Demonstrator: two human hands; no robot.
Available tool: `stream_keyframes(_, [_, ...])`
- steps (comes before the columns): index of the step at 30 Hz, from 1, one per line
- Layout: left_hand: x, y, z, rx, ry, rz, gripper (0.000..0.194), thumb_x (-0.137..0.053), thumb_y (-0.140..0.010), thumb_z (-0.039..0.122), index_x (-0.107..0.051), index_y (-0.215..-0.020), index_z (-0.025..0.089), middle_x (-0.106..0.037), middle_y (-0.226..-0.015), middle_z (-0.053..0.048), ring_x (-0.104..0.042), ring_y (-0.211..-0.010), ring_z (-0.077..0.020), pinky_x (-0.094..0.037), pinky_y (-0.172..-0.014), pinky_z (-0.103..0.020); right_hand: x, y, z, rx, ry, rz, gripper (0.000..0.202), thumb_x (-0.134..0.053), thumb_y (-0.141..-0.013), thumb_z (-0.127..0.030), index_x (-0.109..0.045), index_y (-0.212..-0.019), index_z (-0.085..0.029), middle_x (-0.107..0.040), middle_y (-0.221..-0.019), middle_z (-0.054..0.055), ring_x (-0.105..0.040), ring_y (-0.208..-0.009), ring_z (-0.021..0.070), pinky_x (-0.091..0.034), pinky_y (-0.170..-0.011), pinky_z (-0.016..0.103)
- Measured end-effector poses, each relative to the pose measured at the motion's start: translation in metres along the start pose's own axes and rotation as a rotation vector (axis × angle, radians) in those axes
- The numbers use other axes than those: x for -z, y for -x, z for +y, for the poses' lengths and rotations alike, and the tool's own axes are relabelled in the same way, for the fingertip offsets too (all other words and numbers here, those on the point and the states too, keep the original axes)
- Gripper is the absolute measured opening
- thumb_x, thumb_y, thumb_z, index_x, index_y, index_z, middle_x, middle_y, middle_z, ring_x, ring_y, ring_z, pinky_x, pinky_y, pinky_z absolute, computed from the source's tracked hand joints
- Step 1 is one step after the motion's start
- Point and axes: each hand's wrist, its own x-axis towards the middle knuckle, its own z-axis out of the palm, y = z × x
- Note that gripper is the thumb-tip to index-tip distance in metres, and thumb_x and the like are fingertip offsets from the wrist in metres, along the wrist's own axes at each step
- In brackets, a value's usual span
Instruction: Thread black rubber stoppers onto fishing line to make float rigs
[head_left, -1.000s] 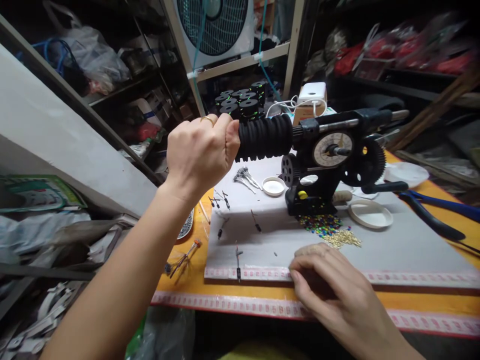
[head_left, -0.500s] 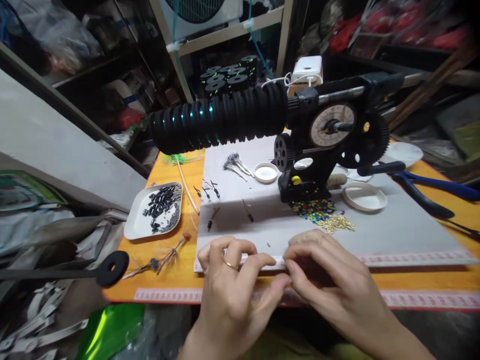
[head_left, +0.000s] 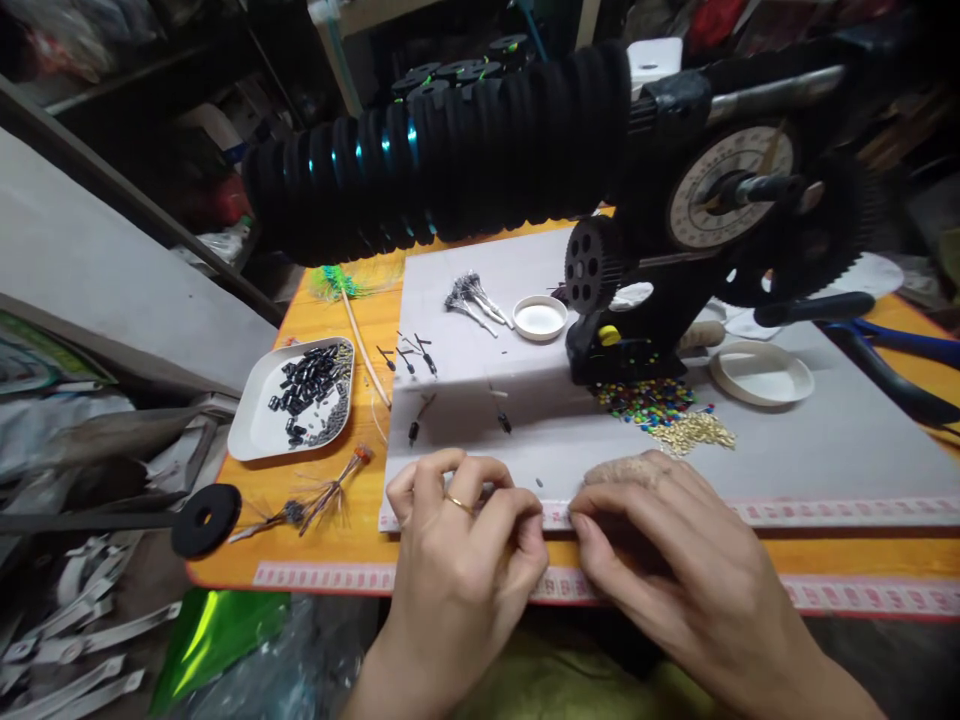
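Note:
My left hand (head_left: pixel 466 545) is over the front edge of the pale board (head_left: pixel 547 430), thumb and forefinger pinched together. A gold ring is on one of its fingers. Just to its right, my right hand (head_left: pixel 682 555) also pinches with thumb and forefinger, a tan wrap around one finger. Whatever sits in either pinch is too small or hidden to name. A small grey bead (head_left: pixel 539 482) lies on the board between the hands. Beyond them rests a black piece with a thin stem (head_left: pixel 504 422); several similar ones are farther left.
A black fly-tying-like device with a ridged roller (head_left: pixel 442 150) and dial (head_left: pixel 731 185) overhangs the board. Coloured and gold beads (head_left: pixel 694 432) are piled at its base. Around are a white tray (head_left: pixel 251 425) of black beads, shallow dishes (head_left: pixel 540 320), a black disc (head_left: pixel 206 520) and blue-black pliers (head_left: pixel 874 360).
My two hands have moved apart; the left thumb has drawn back from the right fingertips and closed against its forefinger. The view has shifted closer and downward.

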Motion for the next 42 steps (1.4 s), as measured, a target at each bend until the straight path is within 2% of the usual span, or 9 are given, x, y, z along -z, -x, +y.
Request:
stream_keyframes(5, [0.002,-0.002,-0.006,0.066,0.058,-0.138,0.008,-0.067,-0.083,0.013,-0.068,-0.08,0.02,-0.067,-0.09,-0.004,-0.052,-0.096,-0.0252,-0.034,-0.082,-0.042,-0.003,0.004,0.002,0.02,0.045,-0.032,0.011,-0.061,-0.086,-0.005,-0.059,-0.091,-0.015,-0.058,-0.079,0.005,-0.05,-0.076,0.0194,-0.038,-0.07,0.034])
stream_keyframes(9, [0.002,-0.002,-0.009,0.1,0.103,-0.177,0.007,-0.067,-0.083,0.014,-0.069,-0.081,0.02,-0.064,-0.091,-0.005,-0.051,-0.096,-0.0251,-0.034,-0.084,-0.043,-0.003,0.005,0.001,0.018,0.066,-0.037,0.008,-0.061,-0.087,-0.006,-0.059,-0.09,-0.014,-0.058,-0.078,0.005,-0.048,-0.075,0.0191,-0.037,-0.07,0.034])
stream_keyframes(33, [-0.008,0.0,-0.008,0.075,0.09,-0.066,0.014,-0.066,-0.079,0.009,-0.066,-0.077,0.022,-0.065,-0.077,-0.001,-0.051,-0.089,-0.0238,-0.03,-0.085,-0.04,0.003,0.01,0.001,-0.052,0.153,0.017,0.01,-0.063,-0.088,-0.007,-0.062,-0.084,-0.016,-0.06,-0.074,0.004,-0.05,-0.074,0.017,-0.036,-0.073,0.032])
stream_keyframes(42, [-0.007,0.0,-0.013,0.03,0.075,-0.089,0.014,-0.07,-0.078,0.01,-0.066,-0.079,0.023,-0.066,-0.077,0.002,-0.052,-0.088,-0.0224,-0.03,-0.084,-0.039,0.007,0.011,0.004,-0.065,0.156,0.014,0.01,-0.063,-0.087,-0.007,-0.063,-0.087,-0.016,-0.06,-0.074,0.003,-0.049,-0.074,0.0166,-0.037,-0.071,0.031])
